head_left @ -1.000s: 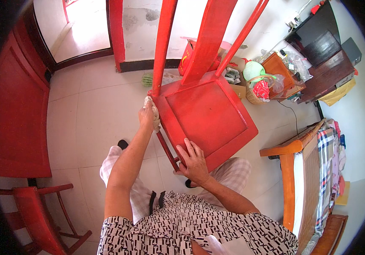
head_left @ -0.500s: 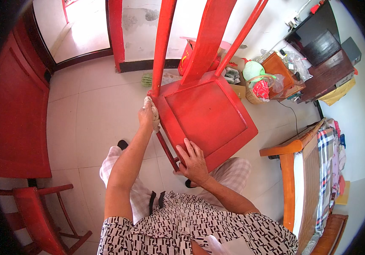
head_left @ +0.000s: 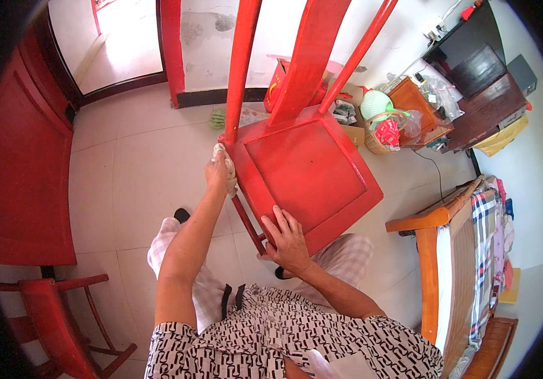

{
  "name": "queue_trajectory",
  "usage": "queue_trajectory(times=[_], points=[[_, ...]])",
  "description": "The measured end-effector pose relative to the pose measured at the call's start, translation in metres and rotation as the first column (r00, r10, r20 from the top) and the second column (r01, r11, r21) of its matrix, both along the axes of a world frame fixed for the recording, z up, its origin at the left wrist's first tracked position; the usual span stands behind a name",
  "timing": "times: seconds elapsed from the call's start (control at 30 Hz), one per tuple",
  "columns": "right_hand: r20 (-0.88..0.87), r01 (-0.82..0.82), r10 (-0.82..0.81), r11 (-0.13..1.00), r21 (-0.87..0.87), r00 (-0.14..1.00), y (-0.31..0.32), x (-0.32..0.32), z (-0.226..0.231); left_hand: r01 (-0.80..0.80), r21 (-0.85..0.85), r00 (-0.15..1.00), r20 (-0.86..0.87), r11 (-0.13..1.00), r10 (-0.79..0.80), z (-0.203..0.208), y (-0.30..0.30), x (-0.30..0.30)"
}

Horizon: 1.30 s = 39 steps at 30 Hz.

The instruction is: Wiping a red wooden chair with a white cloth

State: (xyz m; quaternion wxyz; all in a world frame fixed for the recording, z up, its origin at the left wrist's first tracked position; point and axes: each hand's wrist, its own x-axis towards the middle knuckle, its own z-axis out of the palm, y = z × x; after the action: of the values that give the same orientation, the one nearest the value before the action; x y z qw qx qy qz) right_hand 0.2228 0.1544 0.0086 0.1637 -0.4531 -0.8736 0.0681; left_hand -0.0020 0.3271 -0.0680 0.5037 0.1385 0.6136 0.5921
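A red wooden chair stands in front of me, tilted across the view, its slatted back rising toward the top edge. Against the chair's left side, where the back post meets the seat, my left hand is closed on a whitish cloth. Part of the cloth is hidden behind the hand. My right hand rests on the near left corner of the seat, fingers spread over its top; its thumb is near the seat's edge. Nothing shows in that hand.
Another red chair is at the lower left, near a red door. A bed with an orange wooden frame stands at right. Beyond the chair are a watermelon, a wicker basket and a dark cabinet.
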Motion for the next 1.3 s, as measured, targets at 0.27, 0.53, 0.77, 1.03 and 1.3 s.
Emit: queue_trajectory(times=[0.27,0.53,0.77,1.03,1.3], points=[[-0.006,0.003,-0.003,1.000,0.003,1.000,0.000,0.001,0.002,-0.014,0.009,0.999,-0.038,1.000,0.014,-0.003,0.004,0.003],[-0.239,0.178,-0.154,0.981,0.081,0.959,0.060,0.071,0.016,-0.012,-0.002,0.998,-0.066,1.000,0.012,0.006,-0.004,-0.003],[0.024,0.714,-0.731,0.673,0.194,0.682,0.153,0.251,-0.018,0.003,0.037,0.998,-0.069,0.999,-0.001,0.007,-0.002,0.014],[-0.045,0.756,-0.757,0.644,0.114,0.652,0.159,0.262,-0.039,0.005,-0.025,0.988,-0.154,1.000,-0.009,0.022,-0.012,0.002],[0.013,0.843,-0.857,0.510,0.171,0.515,0.130,0.237,-0.043,-0.028,-0.023,0.962,-0.273,0.999,0.020,0.000,0.018,-0.013]])
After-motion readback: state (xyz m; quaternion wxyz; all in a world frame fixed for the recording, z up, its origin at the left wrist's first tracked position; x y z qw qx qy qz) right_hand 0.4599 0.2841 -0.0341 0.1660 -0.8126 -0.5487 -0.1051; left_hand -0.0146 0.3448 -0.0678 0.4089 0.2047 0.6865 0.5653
